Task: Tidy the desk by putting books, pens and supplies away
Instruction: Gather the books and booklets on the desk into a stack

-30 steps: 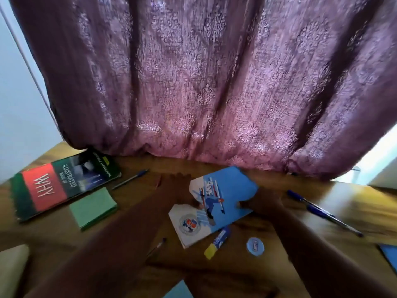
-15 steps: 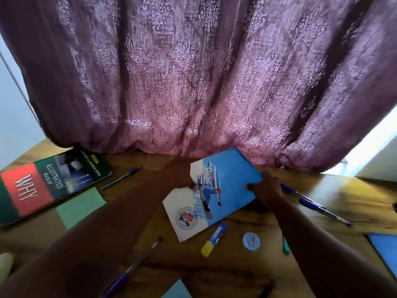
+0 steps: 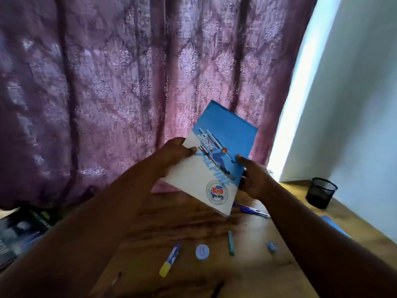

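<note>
Purple curtain (image 3: 120,93) fills the background. Wooden desk (image 3: 193,229) partly hidden by both forearms. Blue-and-white notebook (image 3: 217,160) held tilted above the desk: left hand (image 3: 171,155) grips its left edge, right hand (image 3: 253,179) its right edge, fingers behind unseen. Dark book (image 3: 19,231) cut off at the left. Black mesh cup (image 3: 321,192) near the wall. Blurred pens (image 3: 253,210), glue stick (image 3: 169,260).

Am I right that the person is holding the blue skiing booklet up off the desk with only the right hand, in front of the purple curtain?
Not quite: the head view shows both hands on the booklet, the left hand and the right hand. The rest stands.
</note>
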### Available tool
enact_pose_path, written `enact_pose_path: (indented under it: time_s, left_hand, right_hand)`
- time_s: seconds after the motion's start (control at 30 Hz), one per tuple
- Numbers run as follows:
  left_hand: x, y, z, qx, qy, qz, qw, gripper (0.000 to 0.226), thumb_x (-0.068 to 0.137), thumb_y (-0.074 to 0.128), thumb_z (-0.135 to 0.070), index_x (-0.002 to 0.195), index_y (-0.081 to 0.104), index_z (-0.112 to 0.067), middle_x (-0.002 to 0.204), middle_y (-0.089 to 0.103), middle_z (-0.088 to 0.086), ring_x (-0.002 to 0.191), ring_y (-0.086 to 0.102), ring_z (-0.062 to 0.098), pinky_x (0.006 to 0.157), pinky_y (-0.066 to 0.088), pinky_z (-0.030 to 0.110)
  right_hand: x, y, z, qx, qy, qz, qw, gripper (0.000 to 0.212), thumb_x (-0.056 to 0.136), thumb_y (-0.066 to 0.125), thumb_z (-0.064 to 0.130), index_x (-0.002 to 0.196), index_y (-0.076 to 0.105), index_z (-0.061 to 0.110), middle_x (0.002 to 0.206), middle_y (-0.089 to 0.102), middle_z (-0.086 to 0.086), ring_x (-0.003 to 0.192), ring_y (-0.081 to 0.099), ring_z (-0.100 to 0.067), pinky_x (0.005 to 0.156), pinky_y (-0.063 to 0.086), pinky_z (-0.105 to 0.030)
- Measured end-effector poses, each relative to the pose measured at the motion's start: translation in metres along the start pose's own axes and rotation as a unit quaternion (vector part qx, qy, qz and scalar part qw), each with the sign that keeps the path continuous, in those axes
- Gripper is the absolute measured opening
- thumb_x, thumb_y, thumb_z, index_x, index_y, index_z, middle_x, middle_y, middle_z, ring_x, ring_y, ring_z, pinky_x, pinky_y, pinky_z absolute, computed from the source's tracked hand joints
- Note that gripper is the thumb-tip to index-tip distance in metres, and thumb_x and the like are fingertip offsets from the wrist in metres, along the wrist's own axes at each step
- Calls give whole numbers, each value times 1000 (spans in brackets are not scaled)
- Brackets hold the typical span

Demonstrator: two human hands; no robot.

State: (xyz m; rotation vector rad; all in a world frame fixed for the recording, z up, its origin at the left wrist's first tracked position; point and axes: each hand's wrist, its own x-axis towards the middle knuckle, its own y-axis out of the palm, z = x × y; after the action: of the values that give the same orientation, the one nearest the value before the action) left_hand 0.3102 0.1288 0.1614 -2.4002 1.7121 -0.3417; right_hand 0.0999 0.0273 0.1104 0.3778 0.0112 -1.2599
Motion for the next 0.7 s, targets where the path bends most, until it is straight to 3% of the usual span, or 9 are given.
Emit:
enact_pose_path:
  time_s: [0.07, 0.13, 0.2, 0.27, 0.33, 0.43, 0.57, 0.63, 0.7]
  left_hand:
    - [-3, 38, -10, -52, -17, -9, 998, 9, 89, 65, -13, 96, 60, -11, 95, 68, 17, 69, 63, 26, 70, 54, 36]
    - [-14, 83, -19, -121, -49, 17, 991, 7, 91, 62, -14, 95, 61, -9, 89, 68, 17, 71, 63, 28, 77, 54, 40]
    - [-24, 129, -23, -203, -104, 65, 971, 14, 94, 57, -22, 97, 63, -10, 82, 69, 9, 69, 65, 23, 70, 56, 34]
    - [-28, 169, -28, -243, -142, 87, 956, 23, 95, 54, -31, 98, 64, -11, 81, 68, 5, 68, 64, 19, 62, 53, 29]
    - [-25, 214, -27, -246, -147, 87, 954, 25, 95, 52, -33, 103, 63, -12, 81, 66, 3, 61, 62, 16, 54, 49, 25]
    - [-21, 283, -16, -209, -166, 93, 959, 18, 94, 52, -28, 101, 62, -14, 77, 67, 1, 56, 63, 12, 50, 46, 21]
    - [-22, 367, 9, -153, -230, 101, 956, 15, 91, 59, -24, 83, 61, -11, 64, 66, 1, 47, 64, 11, 46, 47, 19]
    - [-27, 402, 25, -124, -254, 89, 955, 15, 90, 62, -23, 80, 59, -11, 67, 65, 4, 47, 64, 14, 46, 46, 19]
    - [-36, 426, 41, -101, -264, 77, 956, 9, 87, 64, -18, 83, 58, -13, 74, 66, 9, 53, 64, 20, 46, 49, 22]
  right_hand:
    - [-10, -26, 20, 13, -31, 32, 999, 37, 84, 63, 16, 118, 59, 2, 106, 69, -20, 78, 67, -32, 73, 57, -44]
    - [-22, -64, 46, -26, -64, 23, 997, 61, 67, 78, 17, 122, 57, 2, 120, 61, -26, 95, 63, -38, 87, 52, -52]
    - [-32, -111, 69, -71, -71, 20, 995, 77, 51, 86, 20, 120, 59, 0, 114, 64, -26, 91, 65, -37, 83, 54, -50]
    - [-40, -164, 88, -123, -76, 3, 989, 48, 71, 72, 13, 115, 61, -3, 94, 72, -19, 72, 69, -26, 64, 57, -33]
    - [-45, -220, 100, -165, -60, 14, 984, 29, 86, 58, 9, 112, 61, -2, 85, 71, -13, 64, 67, -21, 55, 53, -25]
    - [-46, -294, 101, -202, -30, 19, 979, 22, 91, 52, 6, 111, 62, 3, 87, 71, -13, 64, 67, -21, 55, 55, -25]
    - [-34, -377, 75, -281, 14, -12, 960, 23, 89, 56, 4, 110, 63, -3, 99, 68, -19, 74, 63, -25, 61, 55, -28]
    - [-24, -409, 55, -319, 29, -39, 947, 22, 86, 61, 3, 106, 67, -2, 99, 68, -23, 77, 62, -27, 68, 52, -34]
    - [-16, -431, 32, -366, 47, -57, 928, 18, 83, 64, 2, 100, 69, -1, 92, 69, -21, 73, 61, -27, 66, 48, -33]
